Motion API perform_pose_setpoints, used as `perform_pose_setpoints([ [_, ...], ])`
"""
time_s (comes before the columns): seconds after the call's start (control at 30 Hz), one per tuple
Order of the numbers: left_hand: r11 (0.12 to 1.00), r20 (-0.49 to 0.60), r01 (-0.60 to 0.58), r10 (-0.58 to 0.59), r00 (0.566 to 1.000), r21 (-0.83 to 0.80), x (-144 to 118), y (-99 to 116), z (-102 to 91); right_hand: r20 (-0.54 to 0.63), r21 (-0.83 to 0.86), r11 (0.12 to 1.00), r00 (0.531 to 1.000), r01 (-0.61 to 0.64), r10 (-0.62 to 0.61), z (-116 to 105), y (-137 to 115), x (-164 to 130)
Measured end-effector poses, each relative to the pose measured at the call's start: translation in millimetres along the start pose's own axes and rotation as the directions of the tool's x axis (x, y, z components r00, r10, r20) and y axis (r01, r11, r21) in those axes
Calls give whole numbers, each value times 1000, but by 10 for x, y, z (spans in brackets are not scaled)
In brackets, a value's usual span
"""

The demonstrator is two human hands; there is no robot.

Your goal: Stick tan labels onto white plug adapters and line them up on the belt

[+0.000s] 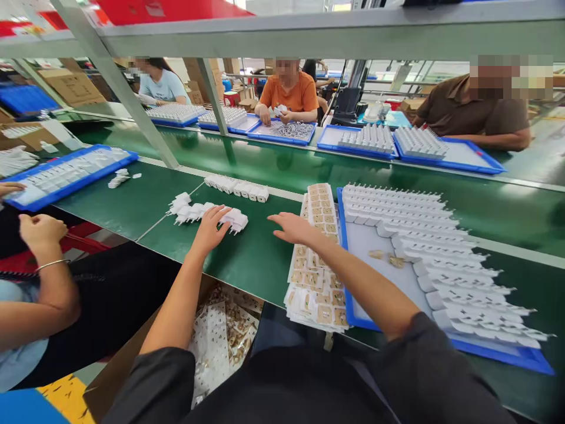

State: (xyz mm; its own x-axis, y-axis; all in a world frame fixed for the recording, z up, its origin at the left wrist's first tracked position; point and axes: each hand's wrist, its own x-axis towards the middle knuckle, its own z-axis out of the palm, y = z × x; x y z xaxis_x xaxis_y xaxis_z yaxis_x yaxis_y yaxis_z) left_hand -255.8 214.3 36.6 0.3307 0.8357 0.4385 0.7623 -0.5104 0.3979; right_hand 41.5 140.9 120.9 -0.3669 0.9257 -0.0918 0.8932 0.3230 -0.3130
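Observation:
My left hand [212, 231] reaches over a loose row of white plug adapters [194, 212] on the green bench. Its fingers are stretched and apart, at the adapters' edge; whether they touch one is unclear. Empty, with fingers extended, my right hand [291, 228] hovers over the bench just left of a stack of sticker sheets [322, 206] with tan square labels. Behind the loose adapters, a neat line of white adapters [236, 187] lies along the pale strip. Right of the sheets, a blue-rimmed tray [348, 288] holds many rows of white adapters [445, 259], prongs outward.
Crumpled tan backing pieces [397, 261] lie in the tray. A box of label waste [225, 335] sits below the bench edge. At left, a co-worker's hand [42, 232] is near another blue tray [75, 176]. Shelf posts [128, 94] rise beyond; people work opposite.

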Motion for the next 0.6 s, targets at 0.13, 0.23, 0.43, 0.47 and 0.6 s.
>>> perform_pose_setpoints([
  [0.13, 980, 18, -122, 127, 992, -158, -161, 589, 21, 20, -93, 994, 998, -54, 56, -91, 495, -889],
  [0.23, 944, 114, -184, 221, 969, -273, -297, 1094, 120, 3, -135, 990, 999, -34, 35, 71, 690, -1393],
  [0.43, 852, 287, -324, 458, 841, -412, -517, 1924, 507, -181, -146, 989, 982, 19, -45, 407, 688, -1664],
  [0.47, 850, 299, -326, 465, 833, -414, -543, 1997, 557, -192, -145, 989, 979, 37, -64, 418, 681, -1667],
  [0.6, 869, 317, -286, 427, 847, -404, -607, 2110, 645, -210, -93, 993, 974, 69, -87, 392, 694, -1701],
])
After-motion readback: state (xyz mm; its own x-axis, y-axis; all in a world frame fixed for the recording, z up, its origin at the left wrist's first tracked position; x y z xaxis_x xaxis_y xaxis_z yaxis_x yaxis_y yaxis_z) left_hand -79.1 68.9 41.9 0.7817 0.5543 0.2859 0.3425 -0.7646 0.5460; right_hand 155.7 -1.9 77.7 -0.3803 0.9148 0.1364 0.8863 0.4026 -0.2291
